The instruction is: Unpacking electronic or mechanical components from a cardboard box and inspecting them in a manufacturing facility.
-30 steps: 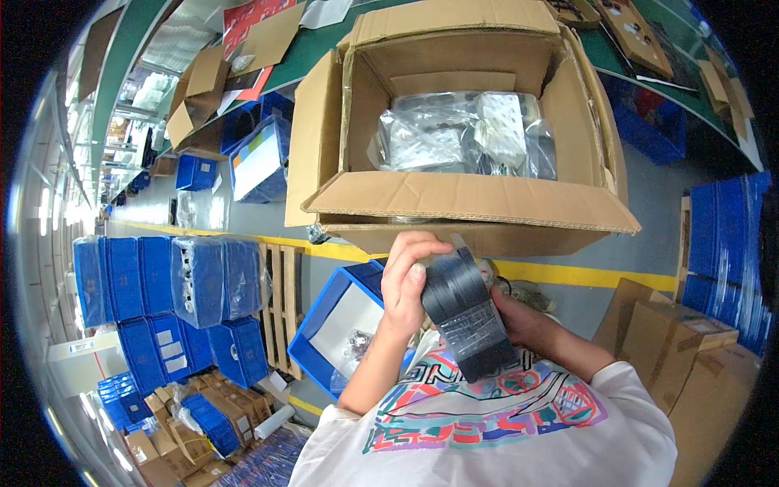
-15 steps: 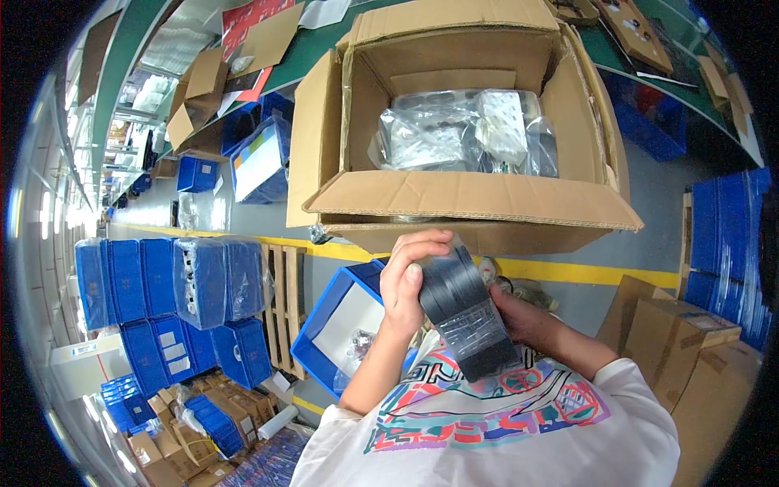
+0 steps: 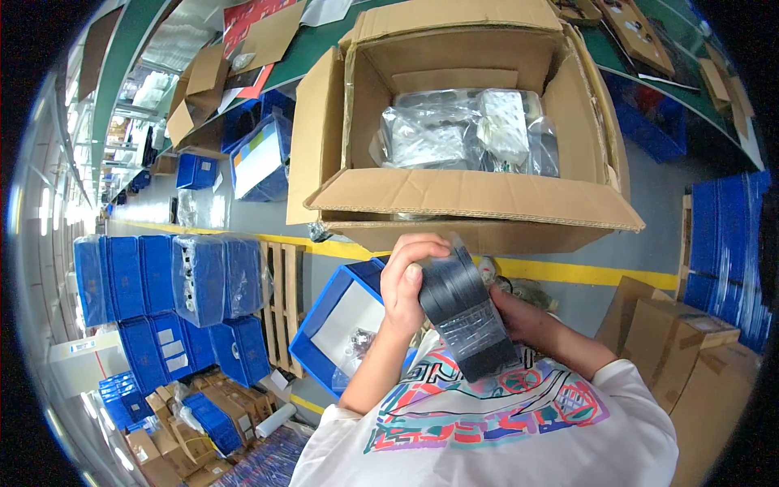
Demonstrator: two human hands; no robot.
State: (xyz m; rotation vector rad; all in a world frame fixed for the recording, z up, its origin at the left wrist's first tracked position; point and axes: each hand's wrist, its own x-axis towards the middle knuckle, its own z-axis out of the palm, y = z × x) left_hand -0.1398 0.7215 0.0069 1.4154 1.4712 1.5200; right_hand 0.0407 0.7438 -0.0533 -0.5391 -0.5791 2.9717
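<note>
In front of my chest I hold a black bundle (image 3: 466, 312) with a ridged, curved top and clear film around its lower part. Its exact kind does not show. My left hand (image 3: 412, 280) is closed around its left upper edge, thumb pressed on the face. Along the right side, my right hand (image 3: 523, 318) grips it, most of its fingers hidden behind the bundle. Just beyond stands a large open cardboard box (image 3: 475, 199), flaps spread. Inside lie several grey and black parts in clear plastic bags (image 3: 434, 138).
A blue bin (image 3: 324, 325) with a small bagged item stands at my left, by a wooden pallet (image 3: 281, 304). Wrapped blue crates (image 3: 166, 280) are stacked farther left. Cardboard cartons (image 3: 677, 333) stand at my right. A green bench (image 3: 617, 45) runs behind the box.
</note>
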